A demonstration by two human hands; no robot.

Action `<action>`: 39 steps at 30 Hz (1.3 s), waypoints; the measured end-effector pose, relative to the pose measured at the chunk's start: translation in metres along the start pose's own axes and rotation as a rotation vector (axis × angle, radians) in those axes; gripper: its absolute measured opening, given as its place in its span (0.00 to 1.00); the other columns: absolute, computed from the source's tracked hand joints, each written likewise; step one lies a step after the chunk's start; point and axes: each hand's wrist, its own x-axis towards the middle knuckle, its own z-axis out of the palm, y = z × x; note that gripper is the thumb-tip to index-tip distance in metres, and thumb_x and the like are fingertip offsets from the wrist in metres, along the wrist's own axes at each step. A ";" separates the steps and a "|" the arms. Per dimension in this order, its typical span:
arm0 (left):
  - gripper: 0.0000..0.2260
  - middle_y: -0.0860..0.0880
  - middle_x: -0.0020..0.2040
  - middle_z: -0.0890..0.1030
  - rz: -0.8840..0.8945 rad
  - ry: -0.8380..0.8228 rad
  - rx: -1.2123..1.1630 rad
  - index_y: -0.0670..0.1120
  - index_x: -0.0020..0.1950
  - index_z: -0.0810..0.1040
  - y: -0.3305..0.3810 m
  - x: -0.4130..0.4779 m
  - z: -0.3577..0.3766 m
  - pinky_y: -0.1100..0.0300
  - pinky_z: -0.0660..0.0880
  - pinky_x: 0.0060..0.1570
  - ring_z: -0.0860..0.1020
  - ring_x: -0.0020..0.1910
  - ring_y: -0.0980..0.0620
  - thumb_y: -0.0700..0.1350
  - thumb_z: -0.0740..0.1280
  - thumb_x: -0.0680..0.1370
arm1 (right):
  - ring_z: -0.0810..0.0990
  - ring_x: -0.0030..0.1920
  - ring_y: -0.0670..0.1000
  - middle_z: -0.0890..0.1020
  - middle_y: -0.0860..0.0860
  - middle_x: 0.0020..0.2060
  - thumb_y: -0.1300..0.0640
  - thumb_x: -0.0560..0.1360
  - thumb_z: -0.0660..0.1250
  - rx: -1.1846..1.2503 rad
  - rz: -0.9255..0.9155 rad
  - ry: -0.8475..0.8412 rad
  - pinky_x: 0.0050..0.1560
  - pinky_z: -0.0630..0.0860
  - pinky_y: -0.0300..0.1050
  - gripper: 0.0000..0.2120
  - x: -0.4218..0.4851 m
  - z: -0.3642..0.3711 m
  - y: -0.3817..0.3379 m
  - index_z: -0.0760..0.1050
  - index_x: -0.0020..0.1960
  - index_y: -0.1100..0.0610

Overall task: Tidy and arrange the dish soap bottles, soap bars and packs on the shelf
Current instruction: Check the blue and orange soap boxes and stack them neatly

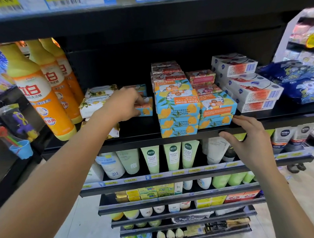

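Grasping a small soap bar [146, 109] with the left hand [127, 104]: fingers [135, 99] curled over its top and near face. The bar sits on the shelf [134, 127] just left of the tall goat soap stack [177, 108], a narrow gap between them. A second loose bar [140, 89] lies behind it, also left of the stack.

Right hand [249, 140] is released, straight fingers spread and holding nothing. It rests at the shelf's front lip, right of the stack and lower.

Step, as I judge it: collecting the stray bars to join the matching stack. Next move likely calls for lifting the bar clear, carrying it right, and setting it square on or against the stack, label forward. Upper boxes of the stack sit slightly skewed, so a careless nudge could shift them.

Still untidy:
- dish soap bottles [40, 92] lean, well left of the stack
- floral packs [96, 102] are jumbled between bottles and stack
- white-and-red boxes [250, 87] right of the stack are stepped unevenly
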 end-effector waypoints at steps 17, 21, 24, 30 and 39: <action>0.22 0.47 0.61 0.80 -0.023 -0.044 0.084 0.47 0.66 0.75 0.013 -0.035 0.017 0.48 0.66 0.63 0.76 0.62 0.43 0.57 0.71 0.77 | 0.72 0.70 0.56 0.79 0.57 0.66 0.52 0.73 0.77 -0.002 0.017 -0.022 0.70 0.70 0.54 0.27 -0.002 0.001 0.001 0.78 0.68 0.63; 0.20 0.43 0.61 0.78 -0.074 -0.038 0.098 0.45 0.63 0.75 0.014 -0.034 0.019 0.49 0.68 0.62 0.75 0.62 0.41 0.54 0.73 0.77 | 0.72 0.70 0.55 0.79 0.57 0.66 0.51 0.74 0.77 0.004 0.017 -0.022 0.70 0.68 0.52 0.27 -0.002 0.000 0.001 0.78 0.68 0.63; 0.23 0.42 0.59 0.77 -0.079 -0.004 0.070 0.44 0.62 0.76 0.012 -0.037 0.020 0.49 0.70 0.60 0.75 0.60 0.41 0.56 0.74 0.75 | 0.72 0.70 0.55 0.79 0.57 0.66 0.51 0.74 0.77 0.006 0.009 -0.019 0.70 0.67 0.49 0.27 -0.002 0.001 0.002 0.78 0.68 0.62; 0.24 0.42 0.58 0.77 -0.131 0.001 0.059 0.45 0.63 0.76 0.015 -0.049 0.022 0.50 0.69 0.56 0.73 0.60 0.41 0.59 0.73 0.75 | 0.72 0.71 0.56 0.79 0.57 0.66 0.52 0.73 0.78 0.007 0.015 -0.016 0.69 0.64 0.45 0.27 -0.002 0.001 0.001 0.78 0.68 0.63; 0.28 0.46 0.57 0.81 -0.233 0.094 -0.086 0.47 0.64 0.79 0.022 -0.094 0.012 0.49 0.75 0.53 0.76 0.57 0.45 0.61 0.76 0.71 | 0.71 0.70 0.54 0.79 0.57 0.66 0.51 0.74 0.77 0.005 0.006 -0.011 0.69 0.64 0.44 0.27 -0.002 0.000 0.000 0.78 0.68 0.62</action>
